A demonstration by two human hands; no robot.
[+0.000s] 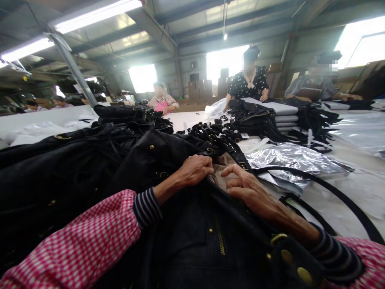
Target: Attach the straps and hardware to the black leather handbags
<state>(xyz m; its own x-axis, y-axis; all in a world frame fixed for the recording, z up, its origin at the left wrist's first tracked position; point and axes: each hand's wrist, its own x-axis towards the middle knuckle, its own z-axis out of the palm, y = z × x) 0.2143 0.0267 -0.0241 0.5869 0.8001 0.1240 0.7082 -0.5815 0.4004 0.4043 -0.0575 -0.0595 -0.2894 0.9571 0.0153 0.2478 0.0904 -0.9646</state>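
Note:
A black handbag (pixel 186 228) with brass fittings and a short zip lies in front of me, its mouth parted so the beige lining (pixel 221 170) shows. My left hand (pixel 197 169) is closed on the bag's edge at the left of the opening. At the right side of the mouth, my right hand (pixel 245 185) has its fingers apart over the lining, with the thumb and index finger spread. Nothing shows between the right fingers. A black strap (pixel 319 182) loops out to the right of the bag.
More black bags (pixel 60 172) are heaped at my left. Crinkled silver plastic packaging (pixel 294 160) lies on the white table (pixel 369 176) at right. Beyond are stacked black bags with pale sheets (pixel 285 116), black straps with buckles (pixel 210 132) and several people across the table.

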